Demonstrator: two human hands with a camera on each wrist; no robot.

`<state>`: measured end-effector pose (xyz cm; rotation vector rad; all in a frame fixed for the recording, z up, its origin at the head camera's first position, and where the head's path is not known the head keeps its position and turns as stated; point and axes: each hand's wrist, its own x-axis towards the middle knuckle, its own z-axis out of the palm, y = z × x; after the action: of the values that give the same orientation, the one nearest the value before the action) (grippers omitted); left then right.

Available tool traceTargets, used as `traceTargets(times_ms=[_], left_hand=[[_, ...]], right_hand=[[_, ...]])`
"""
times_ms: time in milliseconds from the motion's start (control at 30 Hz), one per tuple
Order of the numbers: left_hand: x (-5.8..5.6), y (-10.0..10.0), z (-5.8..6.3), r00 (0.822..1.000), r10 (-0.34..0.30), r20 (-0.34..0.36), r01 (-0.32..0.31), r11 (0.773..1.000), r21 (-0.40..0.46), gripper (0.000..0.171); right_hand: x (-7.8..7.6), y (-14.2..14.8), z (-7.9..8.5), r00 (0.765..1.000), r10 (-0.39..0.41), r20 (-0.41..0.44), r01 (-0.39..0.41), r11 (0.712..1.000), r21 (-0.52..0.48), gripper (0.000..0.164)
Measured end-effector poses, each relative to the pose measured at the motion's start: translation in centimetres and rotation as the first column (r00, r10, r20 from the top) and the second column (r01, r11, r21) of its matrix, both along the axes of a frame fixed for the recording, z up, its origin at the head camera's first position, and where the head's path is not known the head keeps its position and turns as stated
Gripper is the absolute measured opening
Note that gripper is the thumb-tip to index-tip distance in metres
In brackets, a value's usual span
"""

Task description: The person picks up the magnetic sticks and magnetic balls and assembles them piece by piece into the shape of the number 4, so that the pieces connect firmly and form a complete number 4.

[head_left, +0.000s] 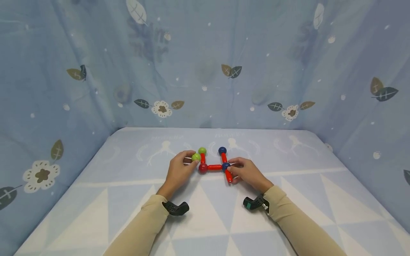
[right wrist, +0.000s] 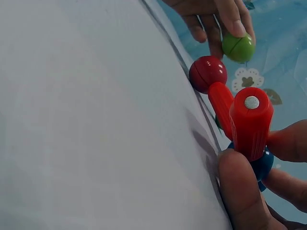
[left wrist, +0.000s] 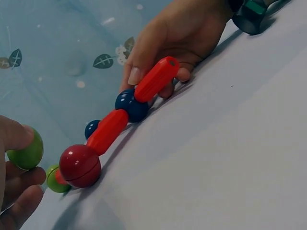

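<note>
In the head view my left hand (head_left: 180, 171) pinches a loose green ball (head_left: 196, 157) between thumb and fingers, just above the left side of a ball-and-rod structure. That structure has a red ball (head_left: 203, 168) at its near left corner and a second green ball (head_left: 202, 150) behind it. A red rod (head_left: 214, 167) joins the red ball to a blue ball (head_left: 225, 166). My right hand (head_left: 248, 173) grips this blue ball, from which another red rod (head_left: 229, 176) sticks out toward me with its end bare. Farther back stands another blue ball (head_left: 222, 150) on a rod.
The structure lies on a table covered by a pale blue and white patterned cloth (head_left: 198, 213). Behind and at both sides hangs a blue curtain (head_left: 205, 64) with leaf and flower prints. Each wrist wears a black camera band (head_left: 176, 208).
</note>
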<state>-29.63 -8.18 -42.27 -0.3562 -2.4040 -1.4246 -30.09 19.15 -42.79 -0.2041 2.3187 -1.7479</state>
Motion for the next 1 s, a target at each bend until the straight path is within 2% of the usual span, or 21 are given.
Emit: traceTargets(times_ms=[167, 467, 800, 1000], left_hand=[[0.8, 0.5, 0.0, 0.998, -0.031, -0.045, 0.032, 0.999, 0.013, 0.036], [1.8, 1.9, 0.0, 0.990, -0.137, -0.045, 0.135, 0.990, -0.039, 0.037], [2.7, 2.8, 0.3, 0.973, -0.221, 0.073, 0.228, 0.968, -0.109, 0.032], [2.9, 3.0, 0.2, 0.959, -0.259, 0.114, 0.270, 0.958, -0.099, 0.030]], right_hand=[[0.2, -0.2, 0.1, 1.000, 0.015, -0.011, -0.015, 1.000, -0.016, 0.042], [0.2, 0.1, 0.2, 1.000, 0.025, 0.003, -0.025, 0.999, -0.026, 0.041], [0.3, 0.2, 0.3, 1.000, 0.025, 0.005, -0.025, 1.000, -0.017, 0.040], [0.0, 0.1, 0.0, 0.999, 0.035, 0.007, -0.035, 0.999, -0.013, 0.040]])
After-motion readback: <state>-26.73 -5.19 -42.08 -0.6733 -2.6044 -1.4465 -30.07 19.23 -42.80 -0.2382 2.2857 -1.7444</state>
